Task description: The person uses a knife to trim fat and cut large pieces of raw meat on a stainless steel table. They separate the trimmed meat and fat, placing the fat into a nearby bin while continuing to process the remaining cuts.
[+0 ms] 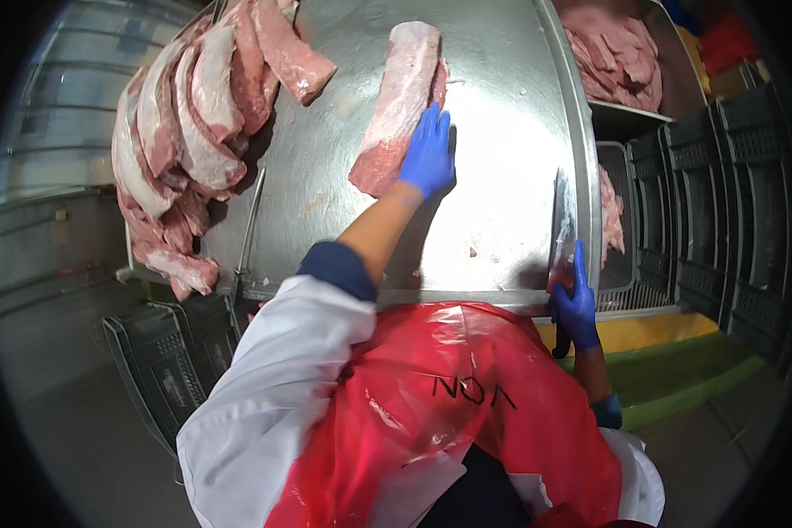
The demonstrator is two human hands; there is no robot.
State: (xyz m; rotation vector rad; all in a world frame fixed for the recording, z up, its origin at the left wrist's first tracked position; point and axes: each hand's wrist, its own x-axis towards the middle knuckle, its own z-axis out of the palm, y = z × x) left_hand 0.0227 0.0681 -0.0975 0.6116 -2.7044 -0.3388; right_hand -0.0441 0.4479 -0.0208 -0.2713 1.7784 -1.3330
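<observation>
A long pale-pink cut of meat (388, 106) lies lengthwise on the steel table (502, 114). My left hand (427, 154), in a blue glove, lies on the right side of this cut with its fingers stretched out. At the table's right edge my right hand (575, 310), also gloved, is closed on a knife (562, 220), its index finger extended along it and the blade pointing away from me. A honing steel (253, 216) lies on the left of the table beside a large pile of meat cuts (194, 123).
A bin of meat (616, 62) stands at the back right, above a grey crate (625, 282) holding paler pieces. Stacked dark crates (704, 194) flank the right side, with more crates (163, 370) at lower left. Yellow and green slabs (669, 356) are low on the right.
</observation>
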